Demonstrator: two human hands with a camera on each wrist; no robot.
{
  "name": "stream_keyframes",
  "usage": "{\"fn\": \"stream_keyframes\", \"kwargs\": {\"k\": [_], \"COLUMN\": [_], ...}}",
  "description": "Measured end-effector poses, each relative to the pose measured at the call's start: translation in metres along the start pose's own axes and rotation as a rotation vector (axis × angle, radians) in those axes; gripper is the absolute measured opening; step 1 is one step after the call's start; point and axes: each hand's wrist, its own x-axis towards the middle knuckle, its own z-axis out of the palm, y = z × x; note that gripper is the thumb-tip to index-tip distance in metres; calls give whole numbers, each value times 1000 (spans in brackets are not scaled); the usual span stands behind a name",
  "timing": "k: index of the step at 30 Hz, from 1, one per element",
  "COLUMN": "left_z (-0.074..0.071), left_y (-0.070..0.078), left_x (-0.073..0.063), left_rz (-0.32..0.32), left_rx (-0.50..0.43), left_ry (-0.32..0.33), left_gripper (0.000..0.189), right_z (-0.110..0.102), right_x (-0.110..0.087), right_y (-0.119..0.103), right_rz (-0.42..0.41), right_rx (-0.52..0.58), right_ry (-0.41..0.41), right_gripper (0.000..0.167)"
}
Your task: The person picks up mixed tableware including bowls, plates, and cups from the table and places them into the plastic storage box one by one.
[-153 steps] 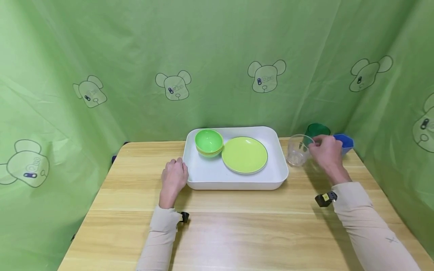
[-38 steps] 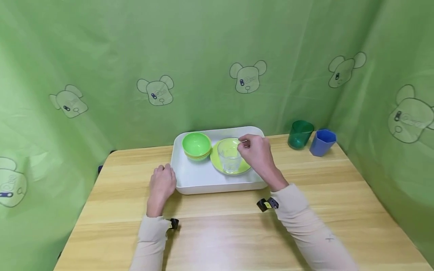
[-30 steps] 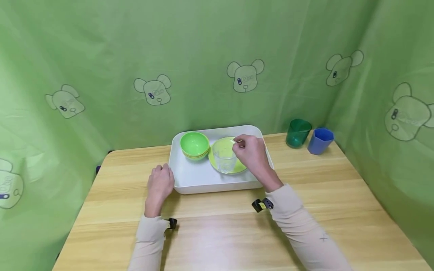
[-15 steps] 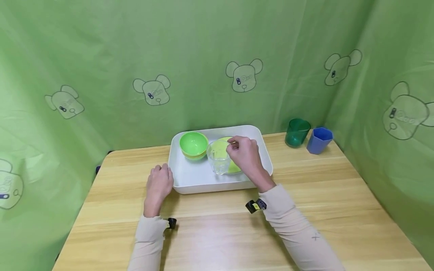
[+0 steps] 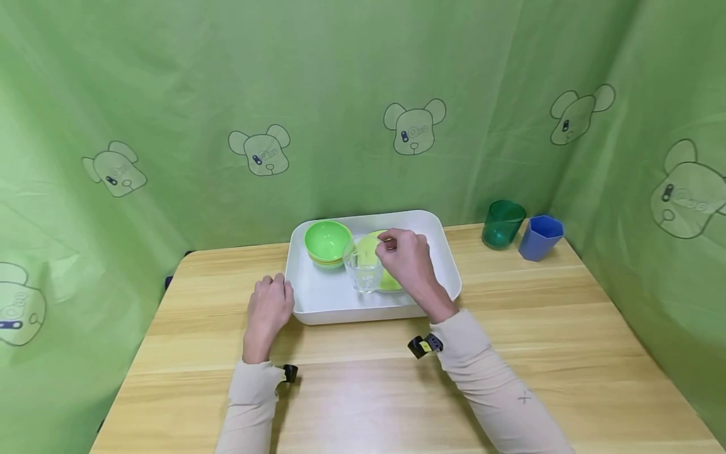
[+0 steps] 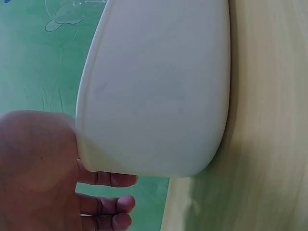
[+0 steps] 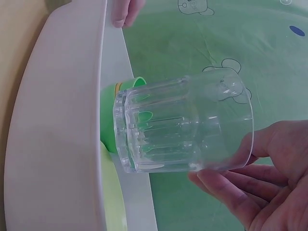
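Observation:
My right hand point(image 5: 407, 258) pinches the rim of a clear tumbler point(image 5: 364, 270) between thumb and fingers. In the right wrist view the upright tumbler point(image 7: 168, 125) hangs just above the rim level of a white tray point(image 7: 53, 134). It is over the gap between the stacked green and yellow bowls point(image 5: 329, 243) and the lime-green plate point(image 5: 391, 284), which the tumbler and hand partly cover. My left hand point(image 5: 271, 306) grips the left wall of the white tray point(image 5: 374, 313); in the left wrist view its fingers point(image 6: 110, 179) wrap the outer side, the thumb out of sight.
A dark green cup point(image 5: 502, 226) and a blue hexagonal cup point(image 5: 541, 238) stand side by side at the table's back right corner. The wooden table point(image 5: 351, 391) meets a green curtain point(image 5: 340, 82) behind and at the right.
Five seconds ago the tumbler stood right of the tray; my right hand has carried it over the plate. Lately it has shifted further left toward the bowls. The left hand stays on the tray.

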Motion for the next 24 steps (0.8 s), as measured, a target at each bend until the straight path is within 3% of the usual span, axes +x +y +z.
{"fn": "stream_keyframes", "kwargs": {"k": [7,13,20,24], "left_z": [-10,-22,-28,-28], "left_y": [11,28,51,64], "left_x": [-3,-9,-9,-7], "left_rz": [-24,2,127,191], "left_rx": [-26,-133,-361,-457], "left_ry": [94,166,226,222], "left_gripper": [36,37,31,29], "right_z": [4,10,13,14], "right_x": [-1,-1,-3,-4], "right_y": [-3,-5,-8,-9], "right_rz": [-2,-24,-25,-8], "right_rx": [17,39,68,83], "right_ry": [2,11,12,2], "right_gripper": [23,21,19,20]}}
